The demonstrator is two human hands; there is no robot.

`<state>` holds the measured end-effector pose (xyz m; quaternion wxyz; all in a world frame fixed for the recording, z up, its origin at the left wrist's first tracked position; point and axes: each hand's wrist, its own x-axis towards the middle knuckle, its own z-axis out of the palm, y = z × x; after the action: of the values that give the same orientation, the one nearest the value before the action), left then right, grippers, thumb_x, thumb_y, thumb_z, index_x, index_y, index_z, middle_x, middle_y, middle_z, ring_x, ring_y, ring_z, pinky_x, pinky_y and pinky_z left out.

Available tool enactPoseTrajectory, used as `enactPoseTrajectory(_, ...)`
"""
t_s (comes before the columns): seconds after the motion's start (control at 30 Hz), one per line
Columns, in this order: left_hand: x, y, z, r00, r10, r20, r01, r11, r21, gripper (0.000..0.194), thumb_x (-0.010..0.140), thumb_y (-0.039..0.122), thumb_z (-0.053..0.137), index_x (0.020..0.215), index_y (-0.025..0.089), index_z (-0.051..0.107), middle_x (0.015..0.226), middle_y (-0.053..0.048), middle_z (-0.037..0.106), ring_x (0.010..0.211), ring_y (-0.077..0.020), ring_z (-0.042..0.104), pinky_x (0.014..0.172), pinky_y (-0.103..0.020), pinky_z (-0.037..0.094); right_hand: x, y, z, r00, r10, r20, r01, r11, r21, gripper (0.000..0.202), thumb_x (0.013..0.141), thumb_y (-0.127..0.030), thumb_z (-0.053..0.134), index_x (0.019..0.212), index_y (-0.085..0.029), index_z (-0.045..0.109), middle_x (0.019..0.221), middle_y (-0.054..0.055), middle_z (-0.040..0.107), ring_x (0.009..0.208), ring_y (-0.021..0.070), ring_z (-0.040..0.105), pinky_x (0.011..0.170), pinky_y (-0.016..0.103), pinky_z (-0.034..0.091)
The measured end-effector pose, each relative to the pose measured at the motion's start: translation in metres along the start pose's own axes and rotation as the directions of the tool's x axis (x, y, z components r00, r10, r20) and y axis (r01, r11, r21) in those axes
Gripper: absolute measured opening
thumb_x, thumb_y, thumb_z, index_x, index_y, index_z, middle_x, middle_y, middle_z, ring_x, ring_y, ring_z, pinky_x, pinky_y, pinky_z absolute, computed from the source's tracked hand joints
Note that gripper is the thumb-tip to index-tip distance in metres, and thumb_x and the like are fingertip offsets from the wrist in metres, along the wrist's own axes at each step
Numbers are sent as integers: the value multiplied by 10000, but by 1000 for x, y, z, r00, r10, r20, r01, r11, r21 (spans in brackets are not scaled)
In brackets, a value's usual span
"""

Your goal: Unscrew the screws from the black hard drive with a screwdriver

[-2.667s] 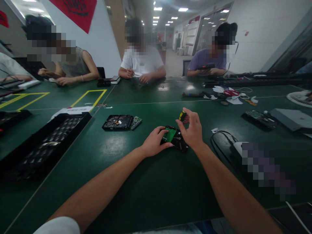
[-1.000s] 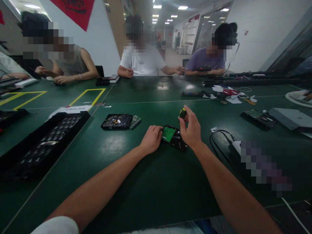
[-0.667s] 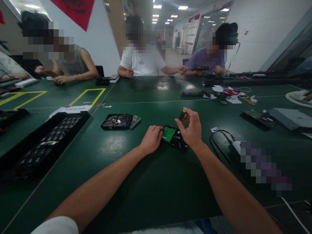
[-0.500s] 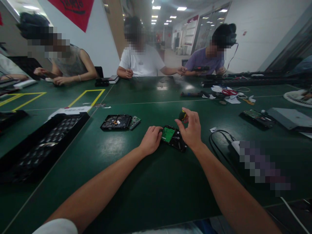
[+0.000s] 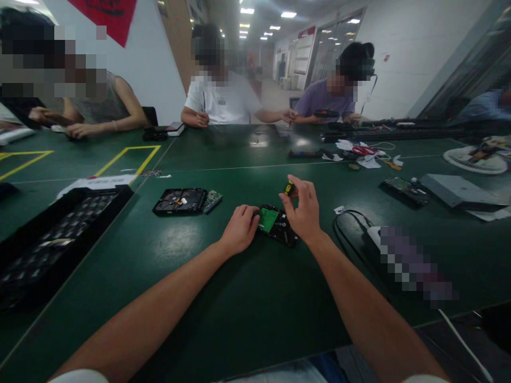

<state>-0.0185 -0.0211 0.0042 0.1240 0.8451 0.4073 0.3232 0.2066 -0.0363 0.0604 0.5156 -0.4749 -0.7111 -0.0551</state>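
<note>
A black hard drive with a green circuit board lies on the green table in front of me. My left hand is closed at its left edge, the fingers curled over the rim. Above the drive, my right hand pinches the yellow and black handle of a small screwdriver between thumb and fingers. The thin shaft points down at the drive; its tip is too small to make out. Left of my hands sit another hard drive and a loose circuit board.
A long black tray stands at the left. To the right are a power strip with a black cable, another drive and a grey metal box. Scraps and red scissors lie farther back. Several people sit across the table.
The view has turned slightly right, so everything sits farther left. My right fingers have shifted on the screwdriver, and more of its yellow handle shows. My left hand stays at the drive.
</note>
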Motion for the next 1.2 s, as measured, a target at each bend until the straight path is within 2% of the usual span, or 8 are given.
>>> enactPoseTrajectory(0.2, -1, 9, -5, 994, 110, 28, -110, 994, -1, 346, 1052, 362, 493, 1343, 199, 584, 1307, -140, 594, 1259, -284, 540, 1108, -505, 485, -1, 3, 3, 1000, -8, 0, 8, 999, 36, 545, 1043, -316, 510, 1566, -284, 357, 1410, 145, 556, 1112, 275, 637, 934, 498, 600)
enactPoseTrajectory(0.47, 1, 14, -10, 969, 221, 107, -224, 975, 12, 355, 1046, 319, 492, 1367, 226, 612, 1401, -141, 578, 1366, -309, 495, 1152, -551, 460, 0, 1, 1, 1000, -4, -22, 5, 999, 38, 493, 999, -379, 629, 1454, -294, 460, 1284, 114, 566, 1033, 261, 631, 853, 463, 617)
enactPoseTrajectory(0.57, 1, 14, -10, 966, 231, 119, -234, 972, 8, 353, 1033, 323, 520, 1359, 242, 629, 1404, -137, 585, 1376, -319, 493, 1148, -568, 461, 0, 0, 0, 1000, 5, -26, -4, 999, 33, 489, 979, -395, 665, 1427, -308, 488, 1246, 102, 564, 1010, 257, 617, 830, 453, 621)
enactPoseTrajectory(0.67, 1, 14, -10, 965, 234, 122, -236, 972, 3, 343, 1027, 336, 535, 1342, 254, 645, 1399, -134, 587, 1370, -322, 501, 1137, -579, 468, 1, 0, 0, 1000, 16, -15, -16, 1000, 17, 475, 1001, -365, 624, 1457, -336, 492, 1216, 91, 553, 1004, 253, 608, 854, 460, 619)
enactPoseTrajectory(0.77, 0, 13, -9, 966, 231, 119, -234, 972, 5, 343, 1031, 349, 534, 1335, 238, 647, 1391, -144, 584, 1354, -318, 513, 1126, -568, 480, 0, -1, 1, 1000, 6, -6, -6, 1000, 17, 530, 1021, -322, 569, 1531, -353, 429, 1238, 90, 552, 1015, 251, 612, 893, 475, 612)
enactPoseTrajectory(0.9, 0, 13, -9, 967, 226, 121, -228, 974, 2, 344, 1033, 350, 533, 1336, 230, 643, 1388, -152, 583, 1347, -314, 518, 1124, -558, 485, 0, 0, 2, 1000, -13, 6, 13, 999, 32, 561, 1032, -287, 516, 1573, -319, 370, 1298, 116, 550, 1075, 265, 603, 911, 487, 608)
enactPoseTrajectory(1.2, 0, 12, -8, 968, 227, 112, -227, 974, -10, 335, 1030, 356, 538, 1317, 230, 653, 1379, -150, 582, 1341, -311, 525, 1124, -547, 488, 2, -2, 1, 999, -7, -41, 8, 1000, 18, 471, 999, -357, 624, 1451, -335, 494, 1199, 87, 551, 984, 243, 606, 856, 452, 616)
